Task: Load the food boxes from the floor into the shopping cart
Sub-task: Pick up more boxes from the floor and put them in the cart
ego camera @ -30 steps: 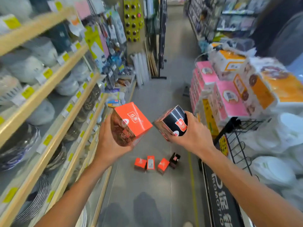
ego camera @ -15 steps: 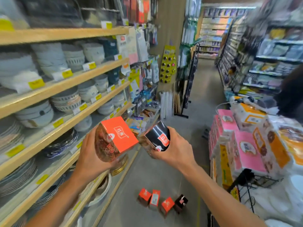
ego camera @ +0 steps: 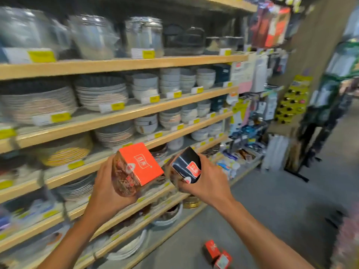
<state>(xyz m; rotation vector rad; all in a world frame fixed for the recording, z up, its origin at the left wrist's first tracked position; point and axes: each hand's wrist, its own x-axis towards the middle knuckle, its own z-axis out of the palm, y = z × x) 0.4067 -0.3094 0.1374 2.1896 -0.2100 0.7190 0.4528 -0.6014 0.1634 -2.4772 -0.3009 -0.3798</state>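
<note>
Hands hold boxes just beside shelf edges.

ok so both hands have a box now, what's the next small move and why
Probably turn until the cart comes into view, then set both boxes in it. The left hand grips the orange box and the right hand grips the black box, so neither can pick up more. No cart shows here, only the shelves, and orange boxes on the floor are still waiting.

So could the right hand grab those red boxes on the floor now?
Probably not yet: the right hand already grips a black box, and the red boxes lie far below it.
</note>
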